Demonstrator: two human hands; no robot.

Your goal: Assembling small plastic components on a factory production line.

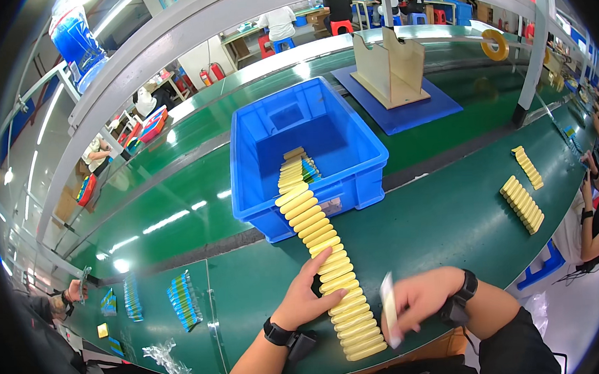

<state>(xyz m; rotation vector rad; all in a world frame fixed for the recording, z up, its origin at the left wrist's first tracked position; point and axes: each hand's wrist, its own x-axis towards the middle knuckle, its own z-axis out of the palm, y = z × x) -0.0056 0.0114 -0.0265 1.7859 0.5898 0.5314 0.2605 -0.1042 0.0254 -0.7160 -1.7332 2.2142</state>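
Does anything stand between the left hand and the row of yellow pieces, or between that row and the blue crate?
Nothing visible: the left hand touches the yellow row, whose far end overlaps the near rim of the blue crate.

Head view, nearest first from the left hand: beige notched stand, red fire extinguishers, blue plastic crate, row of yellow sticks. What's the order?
From the left hand:
1. Row of yellow sticks: touching it, on its right.
2. Blue plastic crate: just ahead.
3. Beige notched stand: beyond the crate, to the right.
4. Red fire extinguishers: far background, to the left.
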